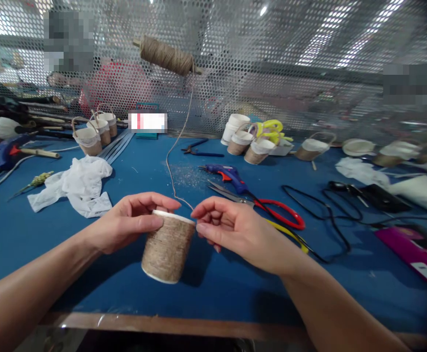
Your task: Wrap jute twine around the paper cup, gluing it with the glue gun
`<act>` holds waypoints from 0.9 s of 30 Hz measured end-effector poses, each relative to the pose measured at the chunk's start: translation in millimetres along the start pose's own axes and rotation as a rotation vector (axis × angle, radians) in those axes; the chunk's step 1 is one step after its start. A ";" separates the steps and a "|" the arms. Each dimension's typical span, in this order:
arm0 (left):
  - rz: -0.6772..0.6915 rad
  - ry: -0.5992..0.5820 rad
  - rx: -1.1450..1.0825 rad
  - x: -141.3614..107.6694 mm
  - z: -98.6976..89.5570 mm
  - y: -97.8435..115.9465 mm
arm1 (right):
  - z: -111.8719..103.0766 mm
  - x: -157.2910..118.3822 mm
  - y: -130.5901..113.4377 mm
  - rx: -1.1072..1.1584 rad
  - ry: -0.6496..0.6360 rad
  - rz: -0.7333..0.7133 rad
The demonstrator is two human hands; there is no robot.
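Observation:
My left hand [125, 220] is closed on the side and rim of a small cup [167, 247], its thumb near the top edge. Brown twine is wound around the cup's wall, leaving a white band at rim and base; the cup tilts slightly above the blue table. At the cup's right rim, my right hand [228, 225] pinches a strand of twine [172, 171] between thumb and forefinger. That strand runs up to a twine spool [166, 55] mounted on the perforated screen. The cup's inside is hidden from this angle.
Beyond my right hand lie a blue glue gun [228, 176] and large scissors [279, 212] with red and yellow handles. Pliers [202, 148] rest farther back. White cloth [77, 186] lies left. Twine-wrapped cups [255, 151] stand along the back; a black cable [334, 215] loops right.

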State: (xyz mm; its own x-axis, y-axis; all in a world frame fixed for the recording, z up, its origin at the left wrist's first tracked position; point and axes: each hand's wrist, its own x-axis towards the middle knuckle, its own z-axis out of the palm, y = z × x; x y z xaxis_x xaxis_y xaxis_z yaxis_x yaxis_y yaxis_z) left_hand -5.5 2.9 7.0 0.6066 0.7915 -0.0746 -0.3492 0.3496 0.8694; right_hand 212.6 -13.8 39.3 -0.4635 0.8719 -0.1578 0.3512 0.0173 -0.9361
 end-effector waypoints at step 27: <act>0.418 0.020 1.043 -0.5 10.4 -2.9 | 5.3 -0.4 -6.9 -0.221 -0.010 0.032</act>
State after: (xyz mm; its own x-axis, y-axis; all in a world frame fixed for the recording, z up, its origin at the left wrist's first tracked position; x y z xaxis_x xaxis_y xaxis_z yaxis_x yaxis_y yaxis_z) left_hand 2.7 -3.7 9.6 0.5672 0.7592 0.3193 0.2513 -0.5287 0.8108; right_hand 206.1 -16.8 44.2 -0.4570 0.8689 -0.1901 0.5351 0.0979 -0.8391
